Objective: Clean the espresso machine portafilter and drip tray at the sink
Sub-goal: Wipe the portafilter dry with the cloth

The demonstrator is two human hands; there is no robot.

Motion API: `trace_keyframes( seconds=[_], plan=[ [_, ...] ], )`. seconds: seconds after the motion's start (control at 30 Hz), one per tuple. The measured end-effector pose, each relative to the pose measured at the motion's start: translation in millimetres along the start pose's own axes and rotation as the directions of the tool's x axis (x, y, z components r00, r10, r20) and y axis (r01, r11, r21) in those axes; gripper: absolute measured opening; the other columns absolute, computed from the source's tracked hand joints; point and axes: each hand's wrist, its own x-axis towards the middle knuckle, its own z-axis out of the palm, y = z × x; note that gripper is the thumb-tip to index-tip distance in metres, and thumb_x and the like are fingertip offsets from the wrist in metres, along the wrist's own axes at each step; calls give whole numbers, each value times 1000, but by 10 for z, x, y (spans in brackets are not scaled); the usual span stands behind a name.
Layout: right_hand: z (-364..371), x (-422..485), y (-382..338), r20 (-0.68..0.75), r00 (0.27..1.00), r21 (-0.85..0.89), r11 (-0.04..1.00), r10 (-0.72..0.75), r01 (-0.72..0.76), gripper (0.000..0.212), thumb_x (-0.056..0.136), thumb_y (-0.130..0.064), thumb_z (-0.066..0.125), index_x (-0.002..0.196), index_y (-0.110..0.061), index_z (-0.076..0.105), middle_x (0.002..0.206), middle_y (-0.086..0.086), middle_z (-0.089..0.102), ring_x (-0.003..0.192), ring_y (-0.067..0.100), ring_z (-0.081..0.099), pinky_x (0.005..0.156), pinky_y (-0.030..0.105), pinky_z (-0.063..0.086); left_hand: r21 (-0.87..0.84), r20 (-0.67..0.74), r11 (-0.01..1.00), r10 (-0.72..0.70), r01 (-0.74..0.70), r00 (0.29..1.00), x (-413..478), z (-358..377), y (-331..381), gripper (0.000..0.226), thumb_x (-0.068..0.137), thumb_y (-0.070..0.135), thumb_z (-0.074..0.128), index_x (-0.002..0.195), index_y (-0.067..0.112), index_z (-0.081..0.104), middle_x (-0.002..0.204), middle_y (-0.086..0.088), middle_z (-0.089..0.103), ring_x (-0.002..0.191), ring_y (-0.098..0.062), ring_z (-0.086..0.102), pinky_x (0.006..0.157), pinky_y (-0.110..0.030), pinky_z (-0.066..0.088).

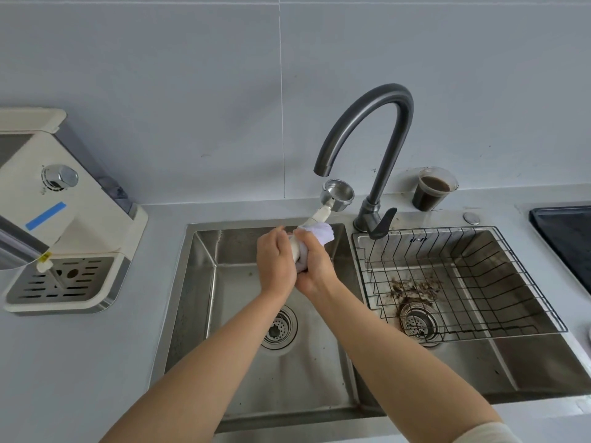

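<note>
1. Double stainless steel sink (204, 282) — my worry: the grip slides mid-wipe and the metal head clangs into its left basin.
2. Slotted grey drip tray (60, 279), left of the sink, not washed yet — it sits in the cream espresso machine (64, 199).
3. Cream-handled steel portafilter (337, 193), over the sink's back edge.
4. Left hand (276, 263): fingers curled round the handle. Right hand (315, 266): fingers clamped on a white cloth (319, 233) wrapping it.

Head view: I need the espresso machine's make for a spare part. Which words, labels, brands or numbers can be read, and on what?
No text reads clearly anywhere.
Blue tape on the espresso machine: blank.
Marks round its knob: too small to read.
Yellow tag over its drip tray: too blurred.
Dark mark on the right sink basin back wall: too blurred.
</note>
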Motion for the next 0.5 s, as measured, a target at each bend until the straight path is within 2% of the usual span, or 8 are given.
trace_keyframes(
  seconds=[0.07, 0.13, 0.2, 0.27, 0.3, 0.37, 0.43, 0.5],
  plan=[
    [-15, -10, 36, -21, 1000, -72, 997, -3, 2, 15, 87, -9, 55, 101, -5, 55, 79, 8, 61, 73, 18, 64, 63, 26, 55, 44, -6, 999, -3, 3, 1000, -22, 1, -48, 32, 98, 13, 33, 90, -4, 59, 104, -24, 56, 93, -29, 52, 74, -24, 34],
    [-25, -17, 45, -21, 1000, -159, 987, 0, -3, 9, 85, -6, 56, 94, -5, 54, 76, 9, 60, 70, 19, 63, 64, 28, 54, 107, 25, 994, 9, -11, 1000, -22, -11, -85, 38, 98, 25, 32, 93, -3, 57, 104, -25, 56, 89, -30, 54, 72, -28, 37],
    [-43, 2, 15, -18, 1000, -237, 971, -14, 10, 13, 83, -2, 57, 95, -4, 53, 79, 12, 60, 71, 21, 64, 63, 31, 54, 83, 176, 996, -41, 27, 984, -13, -70, -90, 42, 98, 38, 30, 110, 5, 55, 111, -15, 56, 95, -22, 55, 76, -27, 41],
    [-83, 26, -65, -25, 1000, -286, 958, -17, 9, 17, 82, 1, 57, 98, -3, 52, 84, 15, 59, 73, 24, 62, 69, 36, 53, -27, 387, 978, -183, 209, 904, 37, -159, -89, 44, 99, 42, 27, 127, 13, 44, 116, -4, 53, 103, -15, 50, 82, -23, 40],
    [-104, 26, -111, -16, 1000, -301, 954, -1, -4, 17, 83, 1, 57, 99, -2, 52, 86, 16, 59, 74, 24, 61, 70, 36, 52, -67, 445, 939, -273, 336, 853, 98, -202, -101, 47, 97, 47, 28, 130, 16, 43, 116, -2, 54, 106, -15, 50, 88, -25, 39],
    [-126, -25, -182, 36, 996, -343, 937, 79, -62, 14, 85, 1, 54, 98, 1, 52, 87, 18, 61, 71, 23, 63, 66, 31, 55, -133, 459, 842, -416, 524, 785, 265, -286, -128, 51, 92, 53, 38, 126, 17, 51, 106, -4, 61, 101, -17, 56, 95, -33, 40],
    [-149, -87, -188, 62, 988, -423, 900, 144, -104, 6, 85, 2, 52, 91, -1, 54, 79, 13, 61, 64, 18, 64, 59, 27, 54, -85, 495, 828, -447, 553, 745, 387, -344, -116, 50, 88, 52, 47, 117, 12, 59, 100, -5, 63, 92, -17, 57, 86, -32, 45],
    [-164, -134, -147, 76, 978, -495, 859, 193, -131, 9, 85, 4, 52, 86, -3, 56, 74, 9, 60, 64, 17, 61, 61, 28, 53, -40, 608, 825, -427, 563, 669, 416, -352, -71, 42, 88, 48, 51, 102, 11, 64, 89, -1, 65, 82, -14, 57, 71, -26, 43]
  ],
)
